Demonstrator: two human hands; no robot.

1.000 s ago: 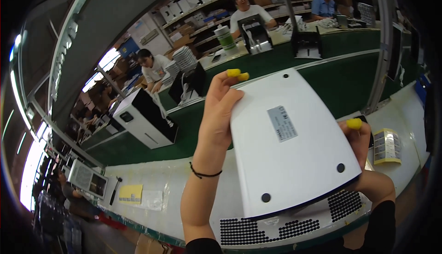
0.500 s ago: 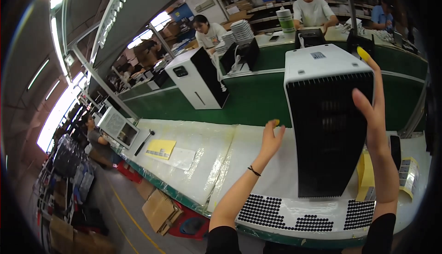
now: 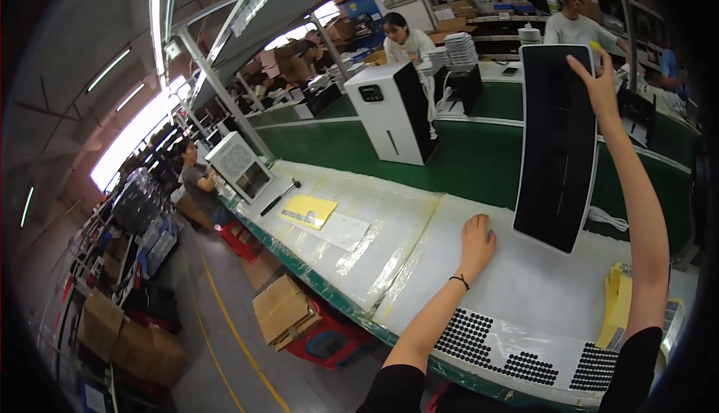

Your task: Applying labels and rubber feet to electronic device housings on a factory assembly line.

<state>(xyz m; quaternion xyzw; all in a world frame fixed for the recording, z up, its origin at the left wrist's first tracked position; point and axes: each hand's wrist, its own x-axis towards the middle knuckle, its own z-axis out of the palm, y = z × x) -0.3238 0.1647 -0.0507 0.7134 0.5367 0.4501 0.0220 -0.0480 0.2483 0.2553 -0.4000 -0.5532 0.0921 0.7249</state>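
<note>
A tall white appliance housing with a glossy black side (image 3: 556, 151) stands tilted at the far right of the bench, by the green conveyor. My right hand (image 3: 599, 87) grips its upper right edge, thumb on the black face and the other fingers around the edge. A yellow finger cover shows on one fingertip. My left hand (image 3: 477, 244) rests on the white bench mat (image 3: 419, 263), left of the housing's lower end and apart from it. Its fingers are loosely bent and a little apart, holding nothing visible. Sheets of round black pads (image 3: 464, 338) lie near my left forearm.
A similar white-and-black appliance (image 3: 389, 117) stands on the green conveyor (image 3: 479, 151). Yellow sheets (image 3: 618, 301) lie beside my right forearm; a hammer (image 3: 281, 198) and a yellow paper (image 3: 308, 211) lie left. Co-workers sit across the conveyor. A white cable (image 3: 607, 220) lies beyond the bench.
The housing has moved away from me toward the conveyor and turned, with my right hand on it. My left hand has come down onto the mat. The whole view has shifted leftward.
</note>
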